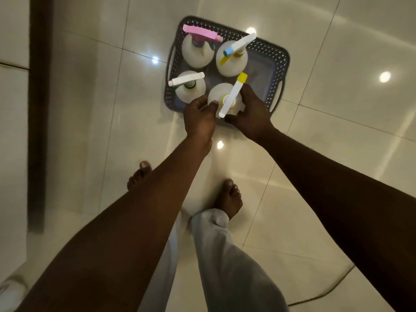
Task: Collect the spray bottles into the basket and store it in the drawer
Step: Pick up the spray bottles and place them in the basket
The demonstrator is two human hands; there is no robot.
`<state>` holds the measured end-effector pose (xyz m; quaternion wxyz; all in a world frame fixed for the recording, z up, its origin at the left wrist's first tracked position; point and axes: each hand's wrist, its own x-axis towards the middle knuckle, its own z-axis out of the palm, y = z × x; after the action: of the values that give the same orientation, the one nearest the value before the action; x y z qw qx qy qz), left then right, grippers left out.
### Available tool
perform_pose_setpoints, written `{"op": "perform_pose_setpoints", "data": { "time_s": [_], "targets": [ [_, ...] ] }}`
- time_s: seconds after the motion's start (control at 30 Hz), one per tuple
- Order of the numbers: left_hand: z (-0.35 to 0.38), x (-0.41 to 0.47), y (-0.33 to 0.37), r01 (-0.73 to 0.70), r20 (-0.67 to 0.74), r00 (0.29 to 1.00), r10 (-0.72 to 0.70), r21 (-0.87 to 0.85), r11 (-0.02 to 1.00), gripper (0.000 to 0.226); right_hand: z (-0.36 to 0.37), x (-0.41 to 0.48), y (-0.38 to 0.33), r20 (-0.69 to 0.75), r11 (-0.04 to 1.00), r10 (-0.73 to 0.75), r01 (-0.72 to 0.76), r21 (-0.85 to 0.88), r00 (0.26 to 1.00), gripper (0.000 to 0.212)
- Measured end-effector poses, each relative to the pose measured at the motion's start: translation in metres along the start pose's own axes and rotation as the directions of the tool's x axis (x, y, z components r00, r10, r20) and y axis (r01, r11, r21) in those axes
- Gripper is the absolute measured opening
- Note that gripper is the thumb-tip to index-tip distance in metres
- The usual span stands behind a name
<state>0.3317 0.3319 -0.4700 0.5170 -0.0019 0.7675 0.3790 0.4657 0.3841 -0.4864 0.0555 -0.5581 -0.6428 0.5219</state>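
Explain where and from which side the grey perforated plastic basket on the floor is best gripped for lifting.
Grip the grey perforated plastic basket by its two loop handles, one on each short end, a hand reaching in from either side. Four upright bottles load it, so lifting both ends should keep it level.

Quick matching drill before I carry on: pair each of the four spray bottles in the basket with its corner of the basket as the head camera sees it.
Bottles:
1. pink-headed bottle
2. blue-tipped bottle
3. plain white-headed bottle
4. yellow-tipped bottle

Corners of the basket:
A. near right, between the left hand and right hand
B. far left
C. near left
D. far right

Pairs: 1-B, 2-D, 3-C, 4-A
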Motion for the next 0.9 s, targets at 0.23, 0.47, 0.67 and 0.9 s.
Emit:
{"op": "perform_pose_setpoints", "data": {
  "time_s": [0.23,0.47,0.67,0.9],
  "targets": [
    [0.02,0.029,-0.017,-0.027,-0.02,0.999,0.028,0.03,0.999,0.033,0.015,0.028,0.028,-0.021,0.997,0.024,-0.023,0.068,0.999,0.099],
    [0.029,0.039,-0.021,-0.022,-0.031,0.999,0.022,0.026,0.999,0.027,0.023,0.043,0.035,-0.018,0.99,0.093,-0.09,0.113,0.996,0.095],
    [0.026,0.03,-0.014,0.026,-0.01,1.0,-0.026,0.022,0.999,0.026,0.023,0.042,0.035,-0.016,0.995,0.09,-0.091,-0.052,0.996,0.098],
    [-0.016,-0.045,0.0,0.12,0.031,0.992,-0.12,-0.022,0.992,0.025,0.016,-0.038,-0.016,-0.14,0.963,0.268,-0.267,0.026,0.953,0.078]
  ]
}}
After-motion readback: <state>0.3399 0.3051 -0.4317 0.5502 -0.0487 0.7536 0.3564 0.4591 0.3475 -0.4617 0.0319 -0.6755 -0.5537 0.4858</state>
